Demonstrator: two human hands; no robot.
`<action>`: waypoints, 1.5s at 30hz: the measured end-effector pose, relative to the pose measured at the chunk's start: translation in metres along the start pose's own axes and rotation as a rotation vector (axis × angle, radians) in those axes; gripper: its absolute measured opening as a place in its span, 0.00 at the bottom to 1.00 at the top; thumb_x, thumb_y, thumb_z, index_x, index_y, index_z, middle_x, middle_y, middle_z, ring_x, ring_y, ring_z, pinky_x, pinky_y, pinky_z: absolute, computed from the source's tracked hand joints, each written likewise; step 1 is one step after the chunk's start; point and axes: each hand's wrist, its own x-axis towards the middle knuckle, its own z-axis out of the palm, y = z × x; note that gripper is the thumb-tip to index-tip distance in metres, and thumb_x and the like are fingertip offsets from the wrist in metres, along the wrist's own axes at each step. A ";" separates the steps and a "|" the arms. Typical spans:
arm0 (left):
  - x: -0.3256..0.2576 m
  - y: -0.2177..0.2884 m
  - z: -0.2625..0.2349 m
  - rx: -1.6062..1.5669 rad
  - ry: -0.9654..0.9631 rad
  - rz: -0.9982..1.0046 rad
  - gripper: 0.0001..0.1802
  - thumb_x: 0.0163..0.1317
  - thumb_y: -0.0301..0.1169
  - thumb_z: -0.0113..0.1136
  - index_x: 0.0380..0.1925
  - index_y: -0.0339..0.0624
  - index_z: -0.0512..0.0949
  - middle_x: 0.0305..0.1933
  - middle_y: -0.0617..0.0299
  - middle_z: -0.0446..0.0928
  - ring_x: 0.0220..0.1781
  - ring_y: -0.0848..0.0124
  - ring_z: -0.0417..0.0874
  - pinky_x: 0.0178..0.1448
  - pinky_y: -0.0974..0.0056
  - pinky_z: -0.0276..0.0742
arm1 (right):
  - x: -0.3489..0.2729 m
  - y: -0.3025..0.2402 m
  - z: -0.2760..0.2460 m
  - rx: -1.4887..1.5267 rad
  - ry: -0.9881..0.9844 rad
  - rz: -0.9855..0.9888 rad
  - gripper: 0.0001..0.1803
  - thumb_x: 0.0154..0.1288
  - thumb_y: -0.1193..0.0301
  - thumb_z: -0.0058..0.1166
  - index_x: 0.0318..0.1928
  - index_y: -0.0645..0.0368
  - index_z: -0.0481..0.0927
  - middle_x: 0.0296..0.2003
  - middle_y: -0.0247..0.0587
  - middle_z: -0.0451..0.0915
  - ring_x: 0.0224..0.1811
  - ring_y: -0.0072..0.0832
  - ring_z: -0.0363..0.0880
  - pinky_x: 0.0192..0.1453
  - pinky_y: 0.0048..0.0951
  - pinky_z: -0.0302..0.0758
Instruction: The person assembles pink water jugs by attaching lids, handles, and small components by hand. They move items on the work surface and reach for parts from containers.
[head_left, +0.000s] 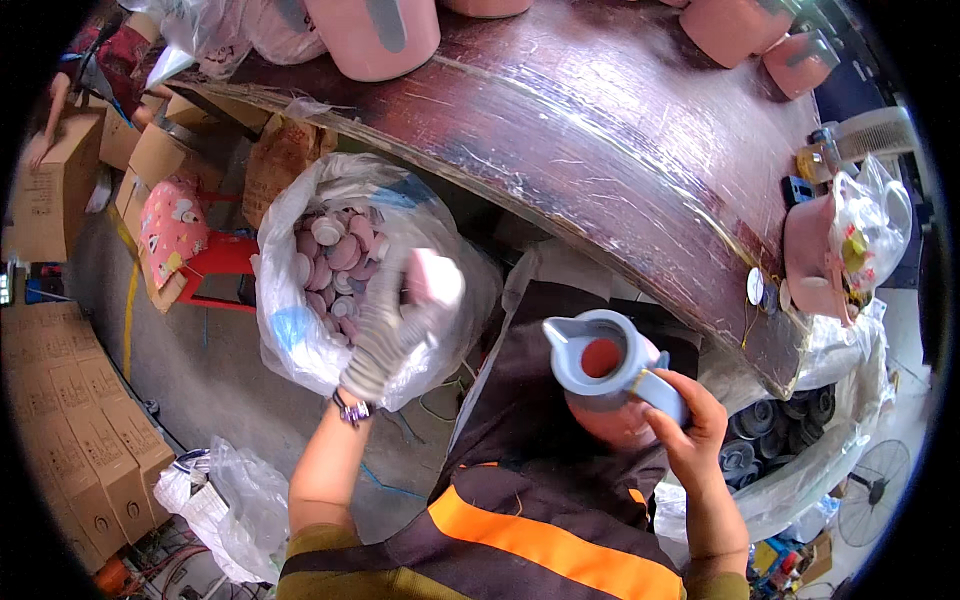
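My left hand (385, 340), in a striped knit glove, grips a pink and white lid (433, 278) above a white plastic sack (420, 375). The hand and lid are slightly blurred. Inside the sack lie many similar pink and white lids (330, 262). My bare right hand (690, 425) is closed round the grey handle of a pink pitcher (600, 372). That pitcher has a grey rim and spout, its mouth faces up without a lid, and it is over my lap.
A dark, worn table (560, 140) carries pink pitchers (375, 35) and a pink bucket (808, 245). Dark round parts (765, 435) fill a sack at right. A red stool (225, 265), cartons (85, 430) and another person's arm (50, 125) are at left. A fan (875, 490) stands lower right.
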 end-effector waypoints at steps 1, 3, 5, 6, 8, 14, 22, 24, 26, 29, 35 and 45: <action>-0.006 0.031 0.021 -0.045 -0.082 0.061 0.42 0.48 0.36 0.69 0.64 0.38 0.63 0.58 0.49 0.71 0.60 0.59 0.74 0.64 0.57 0.69 | 0.004 -0.006 0.001 -0.033 -0.011 -0.069 0.22 0.50 0.72 0.69 0.48 0.59 0.81 0.38 0.47 0.83 0.40 0.36 0.84 0.45 0.31 0.77; -0.008 0.077 0.052 0.023 -0.240 0.284 0.42 0.47 0.34 0.69 0.64 0.39 0.64 0.56 0.47 0.72 0.58 0.55 0.75 0.62 0.57 0.71 | 0.013 -0.021 -0.003 -0.140 0.012 -0.276 0.23 0.49 0.73 0.69 0.48 0.58 0.79 0.31 0.44 0.80 0.31 0.39 0.81 0.35 0.33 0.76; -0.009 0.102 0.068 0.168 -0.338 0.413 0.42 0.47 0.34 0.69 0.64 0.39 0.64 0.55 0.46 0.72 0.57 0.54 0.76 0.61 0.57 0.72 | 0.012 -0.026 -0.009 -0.182 0.045 -0.363 0.25 0.47 0.74 0.69 0.49 0.58 0.78 0.27 0.43 0.78 0.27 0.38 0.78 0.31 0.33 0.74; -0.009 0.108 0.074 0.198 -0.374 0.386 0.43 0.46 0.35 0.69 0.64 0.38 0.64 0.57 0.48 0.71 0.59 0.58 0.74 0.63 0.58 0.70 | 0.011 -0.028 -0.011 -0.190 0.073 -0.388 0.25 0.47 0.74 0.69 0.49 0.58 0.78 0.26 0.42 0.76 0.26 0.37 0.77 0.29 0.33 0.73; -0.012 0.117 0.086 0.207 -0.413 0.305 0.44 0.45 0.35 0.70 0.64 0.37 0.64 0.58 0.50 0.70 0.60 0.60 0.73 0.64 0.59 0.68 | 0.005 -0.025 -0.020 -0.211 0.107 -0.418 0.26 0.45 0.74 0.69 0.49 0.58 0.78 0.24 0.41 0.75 0.24 0.36 0.76 0.27 0.33 0.71; -0.021 0.131 0.113 0.281 -0.467 0.353 0.42 0.45 0.37 0.70 0.62 0.36 0.66 0.59 0.44 0.71 0.61 0.51 0.74 0.63 0.56 0.70 | -0.020 -0.012 -0.038 -0.225 0.092 -0.381 0.26 0.46 0.71 0.70 0.49 0.57 0.79 0.23 0.40 0.74 0.24 0.36 0.77 0.27 0.34 0.72; 0.015 0.148 0.105 0.055 -0.955 0.448 0.49 0.41 0.46 0.78 0.63 0.40 0.67 0.72 0.44 0.58 0.73 0.51 0.60 0.73 0.51 0.56 | -0.008 0.011 -0.079 0.227 -0.014 -0.160 0.22 0.49 0.68 0.70 0.47 0.59 0.82 0.40 0.44 0.84 0.41 0.35 0.83 0.47 0.30 0.77; 0.018 0.135 0.101 -0.141 -0.829 0.208 0.50 0.42 0.39 0.79 0.65 0.37 0.65 0.72 0.49 0.59 0.73 0.61 0.59 0.73 0.57 0.56 | -0.010 0.010 -0.077 0.214 0.087 -0.183 0.23 0.50 0.68 0.70 0.48 0.59 0.82 0.41 0.44 0.84 0.42 0.34 0.83 0.48 0.30 0.77; 0.011 0.134 0.105 -0.341 -0.701 0.039 0.50 0.43 0.44 0.78 0.65 0.37 0.65 0.71 0.51 0.61 0.72 0.61 0.61 0.73 0.57 0.57 | -0.011 0.009 -0.076 0.227 0.180 -0.196 0.23 0.50 0.68 0.70 0.48 0.59 0.81 0.42 0.44 0.84 0.44 0.34 0.83 0.49 0.30 0.77; 0.001 0.129 0.129 -0.492 -0.445 0.183 0.54 0.42 0.61 0.73 0.61 0.34 0.67 0.64 0.51 0.70 0.67 0.60 0.68 0.71 0.56 0.62 | -0.018 0.015 -0.060 0.433 0.188 -0.123 0.23 0.52 0.70 0.69 0.50 0.60 0.80 0.44 0.44 0.83 0.45 0.32 0.83 0.51 0.29 0.76; 0.010 0.132 0.145 -0.906 -0.586 0.070 0.58 0.34 0.65 0.74 0.58 0.32 0.68 0.60 0.46 0.72 0.62 0.58 0.74 0.67 0.55 0.69 | -0.031 0.012 -0.052 0.415 0.227 -0.274 0.25 0.53 0.70 0.69 0.52 0.60 0.79 0.42 0.45 0.83 0.41 0.33 0.84 0.46 0.29 0.77; 0.025 0.111 0.144 -1.027 -1.121 -0.230 0.58 0.36 0.65 0.73 0.58 0.29 0.70 0.60 0.43 0.72 0.63 0.55 0.73 0.68 0.52 0.66 | -0.040 0.018 -0.049 0.486 0.071 -0.278 0.23 0.53 0.68 0.68 0.50 0.59 0.80 0.41 0.44 0.84 0.40 0.35 0.85 0.45 0.29 0.78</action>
